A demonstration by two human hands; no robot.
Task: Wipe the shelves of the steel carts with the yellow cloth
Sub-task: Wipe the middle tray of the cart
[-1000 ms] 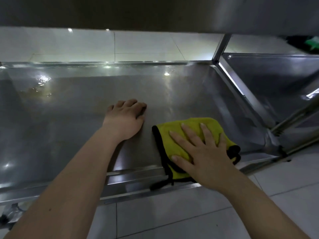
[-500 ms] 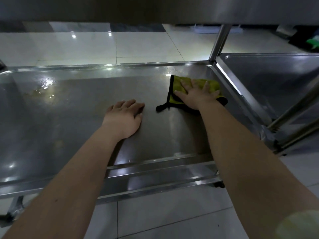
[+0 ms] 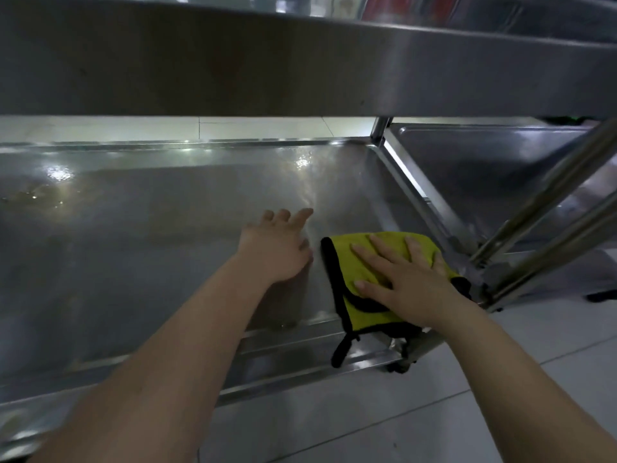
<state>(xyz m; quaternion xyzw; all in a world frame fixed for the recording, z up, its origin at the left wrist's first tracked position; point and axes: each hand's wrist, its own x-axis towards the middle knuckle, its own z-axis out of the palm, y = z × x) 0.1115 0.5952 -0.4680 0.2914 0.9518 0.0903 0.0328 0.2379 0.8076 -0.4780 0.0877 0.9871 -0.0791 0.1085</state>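
A yellow cloth [image 3: 347, 275] with black trim lies folded on the bottom shelf [image 3: 150, 235] of a steel cart, at the shelf's near right corner. Its black loop hangs over the front rim. My right hand [image 3: 404, 279] presses flat on the cloth with the fingers spread and straight. My left hand [image 3: 277, 248] rests on the bare steel just left of the cloth, fingers relaxed and partly lifted. The shelf surface looks wet and shiny toward the back.
The cart's upper shelf [image 3: 300, 61] overhangs low across the top of the view. A second steel cart's shelf [image 3: 494, 168] stands close on the right, with slanted steel tubes [image 3: 547, 208] crossing before it. Pale tiled floor [image 3: 367, 419] lies in front.
My right hand has dragged the cloth from the far right corner of the shelf back to the near right corner. My left hand stayed in place, its fingers lifting a little.
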